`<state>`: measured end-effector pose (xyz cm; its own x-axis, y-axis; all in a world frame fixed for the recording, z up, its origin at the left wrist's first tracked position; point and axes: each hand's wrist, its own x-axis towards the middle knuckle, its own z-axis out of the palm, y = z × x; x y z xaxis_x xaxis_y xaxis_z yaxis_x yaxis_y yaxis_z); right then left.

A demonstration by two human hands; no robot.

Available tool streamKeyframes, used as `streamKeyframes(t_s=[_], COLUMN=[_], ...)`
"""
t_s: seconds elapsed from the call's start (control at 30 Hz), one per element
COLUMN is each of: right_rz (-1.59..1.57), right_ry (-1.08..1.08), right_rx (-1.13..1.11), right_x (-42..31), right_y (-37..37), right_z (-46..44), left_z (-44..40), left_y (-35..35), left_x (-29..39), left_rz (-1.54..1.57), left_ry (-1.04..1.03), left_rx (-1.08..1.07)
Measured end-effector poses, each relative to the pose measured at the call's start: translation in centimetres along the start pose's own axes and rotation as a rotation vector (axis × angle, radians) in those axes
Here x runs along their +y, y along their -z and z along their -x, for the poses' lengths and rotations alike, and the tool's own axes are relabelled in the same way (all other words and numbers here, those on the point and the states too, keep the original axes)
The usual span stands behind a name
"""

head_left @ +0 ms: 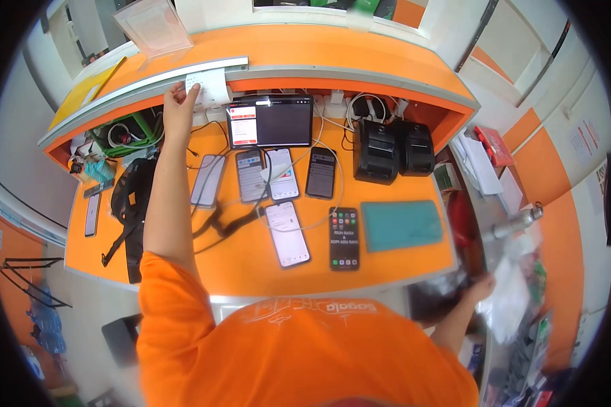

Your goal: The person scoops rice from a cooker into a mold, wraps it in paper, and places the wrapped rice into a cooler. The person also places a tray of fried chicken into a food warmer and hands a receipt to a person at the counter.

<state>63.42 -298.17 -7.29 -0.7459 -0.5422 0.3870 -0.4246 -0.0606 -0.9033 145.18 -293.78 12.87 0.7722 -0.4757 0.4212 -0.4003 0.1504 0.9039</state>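
Note:
At the shelf's front edge, my left hand (181, 95) pinches a printed white paper slip (210, 88) between thumb and fingers. Below and to the right of it stands a tablet (270, 122) with a lit screen. Far to the right, low beside the counter, is my right hand (480, 287). Its fingers look curled at the edge of a crumpled white plastic bag (506, 298); blur hides the exact grip. A metal bottle (516, 221) lies tilted above that bag.
Several phones (287, 234) lie on the orange counter (251, 278), with cables across some. A teal pouch (402, 225) is at the right, near two black printers (376, 152). A black strapped bag (134, 197) lies at the left. The raised shelf (319, 46) holds a clear stand (155, 28).

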Motion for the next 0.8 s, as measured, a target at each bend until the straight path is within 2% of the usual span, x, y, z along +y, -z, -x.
streamKeyframes(t_s=[0.07, 0.1, 0.17, 0.2, 0.27, 0.33, 0.43, 0.47, 0.5, 0.57, 0.63, 0.67, 0.73, 0.77, 0.8], right_rz=[-0.123, -0.118, -0.215, -0.21, -0.171, -0.264, -0.212, -0.226, -0.253, -0.278, -0.463, -0.46, -0.586, -0.644, -0.637], right_ry=[-0.014, -0.019, 0.049, 0.044, 0.237, 0.232, 0.238, 0.216, 0.415, 0.502, -0.19, -0.191, -0.234, -0.183, -0.187], right_rx=[-0.113, -0.107, -0.379, -0.374, -0.57, -0.726, -1.174, -1.394, -1.489, -1.591, -1.834, -1.84, -1.601, -1.491, -1.498], right_x=[-9.0, -10.7, -13.0, -14.5, -17.5, -20.4, -24.5, -28.7, -28.6, -31.0, -31.6, -32.2, -33.0, -33.4, -34.0], right_y=[-3.5, -4.4, -5.7, -6.2, -7.1, -8.9, -12.3, -12.9, -14.6, -16.7, -18.9, -19.3, -19.7, -20.1, -20.3], right_z=[4.4, 5.8, 8.2, 9.6, 12.7, 16.9, 23.9, 26.3, 28.3, 31.7, 34.9, 35.8, 36.9, 37.3, 37.0], left_z=[-0.2, 0.4, 0.8, 1.0, 2.6, 7.0, 15.3, 17.7, 19.7, 22.7, 24.4, 24.7, 25.0, 25.0, 25.2], left_y=[-0.6, -0.7, -0.4, 0.2, 1.8, 1.5, -0.1, -0.5, -0.8, -1.1, -1.1, -1.0, -0.2, 0.0, 0.3], left_x=[-0.7, -0.3, -1.1, -2.0, -3.6, -3.3, -3.8, -4.2, -4.5, -4.1, -3.5, -2.9, -0.7, 0.0, 0.8], left_rz=[0.067, 0.095, 0.197, 0.196, 0.198, 0.219, 0.388, 0.397, 0.4, 0.409, 0.414, 0.413, 0.52, 0.558, 0.558], left_ry=[-0.02, 0.024, 0.07, 0.072, 0.174, 0.099, 0.316, 0.375, 0.366, 0.356, 0.294, 0.298, 0.336, 0.323, 0.33], left_rx=[-0.001, -0.034, -0.133, -0.141, -0.286, -0.232, -0.261, -0.283, -0.322, -0.353, -0.437, -0.432, -0.512, -0.534, -0.527])
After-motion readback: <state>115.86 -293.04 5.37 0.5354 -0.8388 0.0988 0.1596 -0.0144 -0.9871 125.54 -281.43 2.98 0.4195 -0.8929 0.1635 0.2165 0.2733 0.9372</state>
